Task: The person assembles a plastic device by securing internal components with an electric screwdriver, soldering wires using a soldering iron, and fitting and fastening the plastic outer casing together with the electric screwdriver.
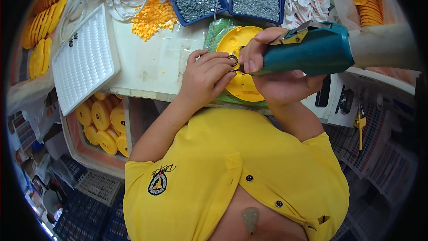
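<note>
A round yellow plastic disc (240, 90) lies on a green mat (217, 30) at the table's front edge. My left hand (206, 73) rests over its left side, the fingers pressed together at a small dark round part (232, 60) near the disc's middle. My right hand (278, 73) is wrapped round a teal electric screwdriver (307, 52), which lies tilted across the disc's right side. Its tip points at the dark part between my hands, and my right fingers hide where it meets the disc.
Blue bins of small metal fasteners (196, 2) and screws (255, 2) stand behind the disc. Loose orange pieces (154, 18) and white parts (305, 0) are heaped beside them. A white ribbed tray (84, 60) lies left, above a crate of yellow discs (103, 114).
</note>
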Tool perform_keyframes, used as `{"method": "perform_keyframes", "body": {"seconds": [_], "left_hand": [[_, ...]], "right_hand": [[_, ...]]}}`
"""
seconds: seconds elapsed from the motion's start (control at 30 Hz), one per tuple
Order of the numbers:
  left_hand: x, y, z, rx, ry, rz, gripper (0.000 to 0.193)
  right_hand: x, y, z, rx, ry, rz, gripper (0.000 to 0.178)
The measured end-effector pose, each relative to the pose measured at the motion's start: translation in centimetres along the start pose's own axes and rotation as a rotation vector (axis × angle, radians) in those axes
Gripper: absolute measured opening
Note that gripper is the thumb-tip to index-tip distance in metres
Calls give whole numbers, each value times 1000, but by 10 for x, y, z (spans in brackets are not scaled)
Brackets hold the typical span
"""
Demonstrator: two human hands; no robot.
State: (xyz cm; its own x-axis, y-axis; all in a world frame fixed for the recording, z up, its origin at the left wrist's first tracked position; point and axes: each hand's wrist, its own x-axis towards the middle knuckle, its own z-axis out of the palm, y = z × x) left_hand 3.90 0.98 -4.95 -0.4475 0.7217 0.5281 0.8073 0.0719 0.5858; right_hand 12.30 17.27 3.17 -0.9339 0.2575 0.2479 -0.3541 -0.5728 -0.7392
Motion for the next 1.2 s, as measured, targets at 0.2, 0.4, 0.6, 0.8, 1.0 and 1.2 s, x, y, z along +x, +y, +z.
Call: {"method": "perform_keyframes", "body": {"seconds": [0.2,0.4,0.6,0.8,1.0,1.2], "left_hand": [[4,-8,4,-63,-6,-6,14],[-7,-8,-3,-34,39,-45,20],[0,-8,1,-168,51,-34,13],[-21,-2,-2,-212,8,-90,16],[-15,-11,-3,-231,13,-37,17],[-17,-13,10,-222,98,-6,17]], "right_hand": [[6,0,-4,-9,2,-11,95],[3,16,1,269,78,3,86],[18,6,-3,28,-28,-23,79],[19,15,7,-76,-124,-8,78],[25,14,17,-6,-69,-18,68],[23,15,15,-62,-57,-14,77]]}}
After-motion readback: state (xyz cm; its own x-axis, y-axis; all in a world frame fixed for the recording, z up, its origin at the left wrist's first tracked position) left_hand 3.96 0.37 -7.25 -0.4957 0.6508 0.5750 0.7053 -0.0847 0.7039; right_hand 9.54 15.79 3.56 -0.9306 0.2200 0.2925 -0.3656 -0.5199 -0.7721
